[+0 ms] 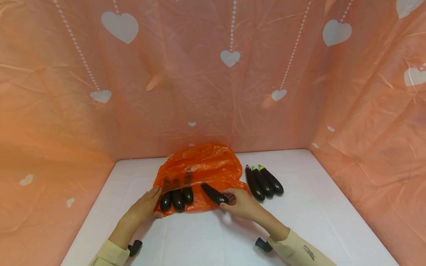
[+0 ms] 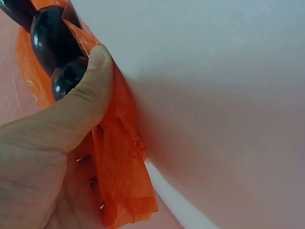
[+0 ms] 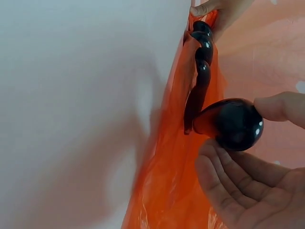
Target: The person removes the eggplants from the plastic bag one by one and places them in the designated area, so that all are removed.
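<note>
An orange plastic bag lies on its side with its mouth toward me. Three dark eggplants rest partly inside, their rounded ends showing at the opening. My left hand grips the bag's left edge, thumb over the film and fingers beneath it. Between the thumb and fingers of my right hand is another eggplant, held by its rounded end. Its narrow end points into the bag mouth, as the right wrist view shows, where the bag film spreads below it.
Three more eggplants lie side by side to the right of the bag, two with green stem ends. The white tabletop meets orange curtains printed with hearts at the back and sides.
</note>
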`<act>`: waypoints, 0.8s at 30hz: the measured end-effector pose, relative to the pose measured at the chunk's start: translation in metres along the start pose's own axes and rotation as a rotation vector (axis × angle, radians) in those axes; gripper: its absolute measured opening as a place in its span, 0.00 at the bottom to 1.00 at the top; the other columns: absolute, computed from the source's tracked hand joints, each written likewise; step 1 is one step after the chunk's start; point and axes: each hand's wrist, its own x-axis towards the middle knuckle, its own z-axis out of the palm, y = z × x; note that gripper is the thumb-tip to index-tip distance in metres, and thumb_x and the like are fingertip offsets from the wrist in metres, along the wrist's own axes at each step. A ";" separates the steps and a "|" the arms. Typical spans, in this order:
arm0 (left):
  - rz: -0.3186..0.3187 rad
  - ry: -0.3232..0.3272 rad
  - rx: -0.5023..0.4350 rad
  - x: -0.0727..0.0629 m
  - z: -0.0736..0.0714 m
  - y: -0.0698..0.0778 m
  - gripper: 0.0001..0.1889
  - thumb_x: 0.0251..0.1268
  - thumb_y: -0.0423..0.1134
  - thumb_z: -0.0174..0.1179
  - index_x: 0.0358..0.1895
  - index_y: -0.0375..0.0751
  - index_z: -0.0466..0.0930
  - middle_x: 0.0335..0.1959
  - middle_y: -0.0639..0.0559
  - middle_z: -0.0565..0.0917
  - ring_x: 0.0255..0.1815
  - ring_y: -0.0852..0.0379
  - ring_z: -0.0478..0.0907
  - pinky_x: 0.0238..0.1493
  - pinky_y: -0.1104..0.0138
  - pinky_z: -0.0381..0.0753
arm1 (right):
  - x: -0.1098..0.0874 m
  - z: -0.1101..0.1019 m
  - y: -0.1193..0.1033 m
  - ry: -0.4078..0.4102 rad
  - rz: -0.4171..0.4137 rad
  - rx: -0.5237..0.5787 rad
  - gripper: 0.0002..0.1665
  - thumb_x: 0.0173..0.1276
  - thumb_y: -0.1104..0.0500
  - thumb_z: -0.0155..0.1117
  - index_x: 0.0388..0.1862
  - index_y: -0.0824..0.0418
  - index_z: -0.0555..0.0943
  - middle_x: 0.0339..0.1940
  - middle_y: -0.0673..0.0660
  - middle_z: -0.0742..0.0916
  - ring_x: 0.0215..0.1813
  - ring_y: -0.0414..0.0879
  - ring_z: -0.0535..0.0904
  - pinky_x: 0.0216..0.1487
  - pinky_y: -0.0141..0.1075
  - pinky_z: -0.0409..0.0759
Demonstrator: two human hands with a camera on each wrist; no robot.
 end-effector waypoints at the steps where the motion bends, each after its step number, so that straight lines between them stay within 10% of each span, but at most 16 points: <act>1: 0.000 0.000 0.001 0.000 0.000 0.000 0.51 0.58 0.44 0.80 0.78 0.19 0.63 0.79 0.22 0.65 0.78 0.21 0.64 0.76 0.35 0.68 | -0.002 -0.002 0.001 0.002 -0.003 -0.006 0.26 0.70 0.53 0.77 0.61 0.66 0.86 0.45 0.53 0.89 0.47 0.45 0.84 0.51 0.40 0.87; 24: 0.027 0.015 0.004 -0.001 0.003 -0.003 0.50 0.59 0.44 0.80 0.77 0.19 0.64 0.78 0.22 0.66 0.78 0.22 0.65 0.76 0.36 0.69 | -0.030 -0.040 0.019 0.008 -0.128 -0.044 0.24 0.70 0.54 0.75 0.60 0.66 0.86 0.44 0.49 0.90 0.45 0.40 0.85 0.50 0.39 0.88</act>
